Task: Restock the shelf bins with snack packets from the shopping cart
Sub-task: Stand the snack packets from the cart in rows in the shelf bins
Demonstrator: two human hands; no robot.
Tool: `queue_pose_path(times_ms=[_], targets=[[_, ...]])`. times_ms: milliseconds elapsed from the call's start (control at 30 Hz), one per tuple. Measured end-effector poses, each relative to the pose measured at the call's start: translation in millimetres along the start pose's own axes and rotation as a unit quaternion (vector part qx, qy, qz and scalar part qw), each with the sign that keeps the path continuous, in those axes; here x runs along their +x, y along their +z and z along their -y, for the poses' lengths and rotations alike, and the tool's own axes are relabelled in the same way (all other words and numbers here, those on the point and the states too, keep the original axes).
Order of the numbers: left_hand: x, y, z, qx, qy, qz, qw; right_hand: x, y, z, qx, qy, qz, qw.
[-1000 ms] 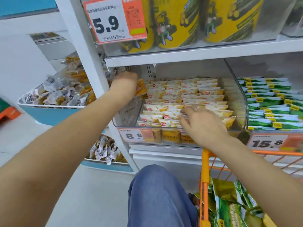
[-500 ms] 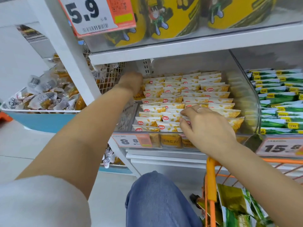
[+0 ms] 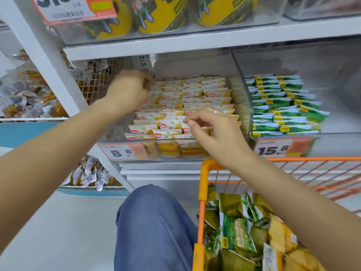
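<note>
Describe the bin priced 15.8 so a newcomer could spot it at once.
Start at the orange shopping cart; the middle shelf sits just behind its rim. The clear bin on the right holds green packets in rows, with the 15.8 tag in front. The bin to its left holds yellow-and-white packets.
</note>
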State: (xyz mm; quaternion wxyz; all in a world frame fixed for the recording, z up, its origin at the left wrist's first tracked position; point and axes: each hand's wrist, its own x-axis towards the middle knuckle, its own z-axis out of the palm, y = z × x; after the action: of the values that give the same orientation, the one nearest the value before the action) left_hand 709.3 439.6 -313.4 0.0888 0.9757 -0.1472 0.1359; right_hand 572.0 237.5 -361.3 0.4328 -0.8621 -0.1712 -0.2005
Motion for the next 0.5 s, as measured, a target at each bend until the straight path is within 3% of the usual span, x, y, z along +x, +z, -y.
queue_pose_path(times_ms=[100, 233, 300, 367, 433, 500], targets=[[-66.6, -17.0, -56.5, -0.083, 0.123, -0.033, 0.988, -34.7, -36.4, 2.4, -0.024, -0.049, 0.022, 0.998], [-136.6, -12.7, -121.9, -0.138, 0.257, 0.075, 0.953, -74.0, -71.1, -6.5, -0.178, -0.065, 0.18, 0.965], [-154.2, 2.3, -146.8, -0.135, 0.312, 0.165, 0.926, -89.5, -80.8, -13.1, -0.289, -0.003, 0.312, 0.905], [-164.8, 17.5, -165.2, -0.096, 0.349, 0.268, 0.893, -105.5, -87.8, -17.8, -0.354, 0.071, 0.441, 0.822], [-171.7, 34.1, -179.0, -0.021, 0.353, 0.346, 0.869, -122.9, -92.5, -16.9, -0.345, 0.151, 0.54, 0.753], [-176.1, 52.8, -192.3, 0.072, 0.341, 0.405, 0.845, -139.4, -92.1, -18.8, -0.339, 0.191, 0.583, 0.713]])
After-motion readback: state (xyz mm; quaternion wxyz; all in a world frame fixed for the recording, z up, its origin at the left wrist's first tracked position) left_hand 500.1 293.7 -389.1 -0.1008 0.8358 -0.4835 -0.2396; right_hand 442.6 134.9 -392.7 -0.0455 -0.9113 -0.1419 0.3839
